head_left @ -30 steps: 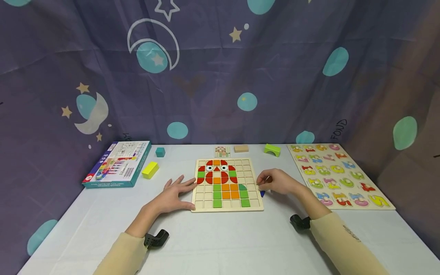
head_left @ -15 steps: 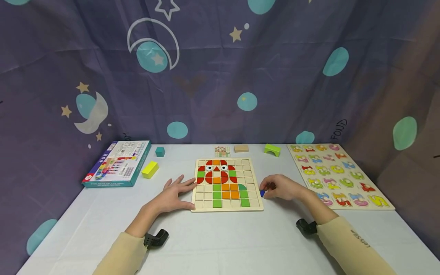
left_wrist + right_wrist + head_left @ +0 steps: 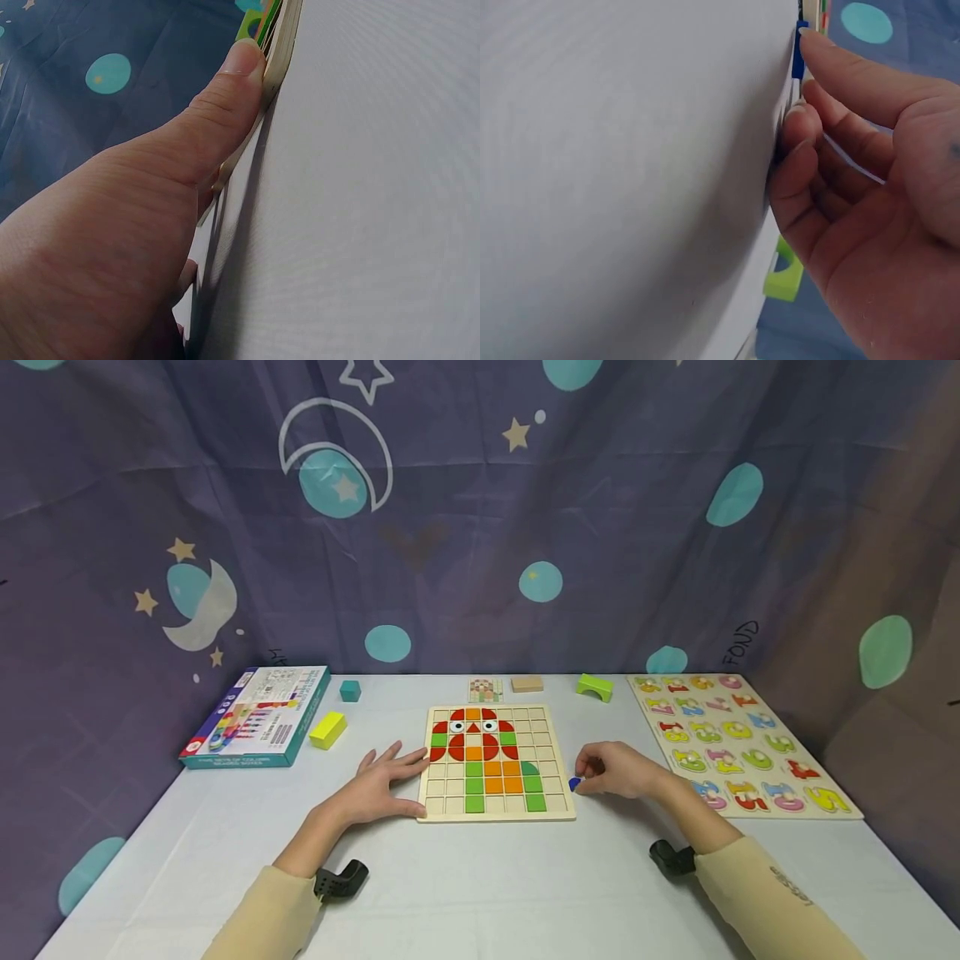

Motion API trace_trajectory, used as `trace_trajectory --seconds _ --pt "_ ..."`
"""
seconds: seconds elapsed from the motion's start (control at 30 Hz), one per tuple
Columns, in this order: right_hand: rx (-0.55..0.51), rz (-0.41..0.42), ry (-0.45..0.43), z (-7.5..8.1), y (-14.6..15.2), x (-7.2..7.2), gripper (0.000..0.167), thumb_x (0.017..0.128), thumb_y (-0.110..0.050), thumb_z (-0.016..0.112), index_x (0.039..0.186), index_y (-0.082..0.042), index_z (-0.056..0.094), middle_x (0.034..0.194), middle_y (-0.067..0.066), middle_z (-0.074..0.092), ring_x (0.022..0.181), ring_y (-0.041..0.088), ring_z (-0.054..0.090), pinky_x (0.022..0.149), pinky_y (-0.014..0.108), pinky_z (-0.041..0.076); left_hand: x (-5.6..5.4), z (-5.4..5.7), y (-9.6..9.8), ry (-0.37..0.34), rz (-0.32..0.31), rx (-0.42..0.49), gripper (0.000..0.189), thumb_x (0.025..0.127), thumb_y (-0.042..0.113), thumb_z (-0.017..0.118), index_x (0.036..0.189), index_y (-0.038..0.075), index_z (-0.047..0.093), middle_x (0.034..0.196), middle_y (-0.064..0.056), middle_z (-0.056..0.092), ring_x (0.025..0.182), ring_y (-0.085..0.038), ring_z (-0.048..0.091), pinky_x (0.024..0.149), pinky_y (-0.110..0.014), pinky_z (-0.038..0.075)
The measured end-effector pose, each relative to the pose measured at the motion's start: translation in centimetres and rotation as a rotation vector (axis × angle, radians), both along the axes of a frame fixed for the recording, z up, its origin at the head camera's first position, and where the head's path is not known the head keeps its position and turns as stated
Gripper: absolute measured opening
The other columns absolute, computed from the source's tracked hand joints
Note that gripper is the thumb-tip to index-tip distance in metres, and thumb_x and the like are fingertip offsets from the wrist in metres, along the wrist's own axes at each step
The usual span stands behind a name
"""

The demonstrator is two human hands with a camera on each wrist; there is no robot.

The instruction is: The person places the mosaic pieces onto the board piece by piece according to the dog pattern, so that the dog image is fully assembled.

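Note:
A square wooden grid board point(image 3: 555, 807) lies mid-table, with red, orange, green and eye-patterned tiles point(image 3: 502, 777) forming a bird-like figure. My left hand point(image 3: 372, 787) rests at its left edge, fingers spread; in the left wrist view the thumb point(image 3: 238, 64) presses against the rim. Just right of the board, my right hand point(image 3: 621, 768) holds a small blue tile point(image 3: 575, 784) at the table surface. The right wrist view shows the thumb on the blue tile point(image 3: 799, 52), the index fingertip close to its lower end and the other fingers curled. The tile's full shape is partly hidden.
Behind the board are a small pattern card point(image 3: 485, 691), a wooden block point(image 3: 527, 684) and a green arch block point(image 3: 594, 687). To the left stand a yellow block point(image 3: 327, 731), a teal cube point(image 3: 350, 691) and a boxed toy point(image 3: 258, 718). A number puzzle point(image 3: 738, 743) lies right.
My right hand has shifted slightly right, away from the board's edge. The blue tile has moved a little and shows more clearly at the fingertips. The left hand stays put.

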State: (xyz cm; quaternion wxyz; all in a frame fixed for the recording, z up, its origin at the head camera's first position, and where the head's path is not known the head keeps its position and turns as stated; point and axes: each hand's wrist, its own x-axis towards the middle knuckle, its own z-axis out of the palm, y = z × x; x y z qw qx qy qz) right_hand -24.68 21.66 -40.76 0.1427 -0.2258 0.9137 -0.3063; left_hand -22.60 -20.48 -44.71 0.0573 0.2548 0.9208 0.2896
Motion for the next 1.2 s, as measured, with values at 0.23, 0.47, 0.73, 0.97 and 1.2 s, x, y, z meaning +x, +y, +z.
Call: trace_trajectory --seconds 0.23,0.47,0.73,0.97,1.2 --pt "0.009 0.013 0.019 0.3 0.5 0.4 0.015 0.086 -0.016 0.081 0.083 -0.010 0.067 0.069 -0.003 0.055 0.067 0.014 0.050 0.058 0.025 0.039 0.0 0.3 0.0 -0.007 0.004 -0.003 0.088 0.076 0.052 0.084 0.148 0.012 0.053 0.159 -0.003 0.038 0.151 -0.043 0.009 0.115 -0.066 -0.003" --pt "0.002 0.040 0.018 -0.2 0.0 0.1 0.014 0.087 -0.015 0.080 0.090 -0.010 0.068 0.072 -0.003 0.055 0.072 0.015 0.051 0.061 0.024 0.040 0.1 0.2 0.0 -0.005 0.004 0.000 0.088 0.076 0.052 0.085 0.148 0.011 0.053 0.159 -0.003 0.039 0.151 -0.044 0.010 0.115 -0.066 -0.003" --pt "0.017 0.037 0.030 -0.3 -0.7 0.0 0.013 0.087 -0.010 0.079 0.094 -0.007 0.068 0.076 -0.002 0.056 0.074 0.015 0.052 0.063 0.026 0.043 0.0 -0.1 0.1 -0.001 0.004 -0.001 0.089 0.076 0.052 0.085 0.148 0.011 0.053 0.159 -0.003 0.038 0.151 -0.043 0.010 0.115 -0.066 -0.002" --pt "0.042 0.075 0.075 -0.1 -0.7 0.0 0.008 0.089 -0.005 0.075 0.093 -0.008 0.069 0.081 -0.004 0.059 0.078 0.014 0.053 0.069 0.028 0.048 0.1 0.0 0.2 -0.005 0.002 -0.008 0.090 0.076 0.053 0.084 0.149 0.011 0.052 0.159 -0.003 0.038 0.151 -0.043 0.010 0.115 -0.067 -0.002" --pt "0.042 0.106 0.092 0.2 -0.2 0.1 0.008 0.090 -0.002 0.073 0.092 -0.008 0.068 0.084 -0.005 0.060 0.078 0.013 0.054 0.070 0.028 0.050 0.1 0.3 0.2 -0.005 0.005 -0.010 0.089 0.076 0.052 0.084 0.148 0.011 0.053 0.159 -0.003 0.038 0.151 -0.043 0.011 0.115 -0.067 -0.002"
